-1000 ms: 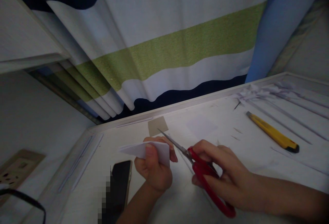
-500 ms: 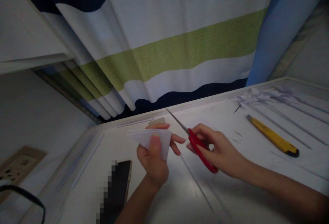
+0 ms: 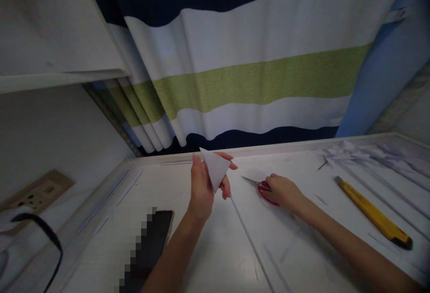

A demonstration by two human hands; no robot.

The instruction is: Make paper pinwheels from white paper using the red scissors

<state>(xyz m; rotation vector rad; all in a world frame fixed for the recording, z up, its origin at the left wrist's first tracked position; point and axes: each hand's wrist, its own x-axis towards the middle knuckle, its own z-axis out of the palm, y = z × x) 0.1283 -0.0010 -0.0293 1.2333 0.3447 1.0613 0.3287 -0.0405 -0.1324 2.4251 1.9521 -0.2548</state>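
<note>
My left hand (image 3: 201,190) is closed on a folded piece of white paper (image 3: 217,167), shaped like a triangle and held up above the white desk (image 3: 215,248). My right hand (image 3: 284,191) is to the right of it, low over the desk, with its fingers on the red handles of a pair of scissors (image 3: 262,186). The blades point left toward the paper but stay apart from it. Part of the handles is hidden under my fingers. A thin white paper stick (image 3: 248,234) runs from below my left hand toward the front edge.
A yellow utility knife (image 3: 372,214) lies at the right. Behind it are crumpled paper scraps (image 3: 356,153) and long strips. At the left lie a dark phone (image 3: 157,234), more paper strips (image 3: 129,187) and a black cable (image 3: 50,234) near a wall socket (image 3: 36,194). A striped curtain (image 3: 255,78) hangs behind.
My right hand has lowered the scissors toward the desk, and they now lie flatter. My left hand has turned the folded paper so its point faces up. The view has shifted.
</note>
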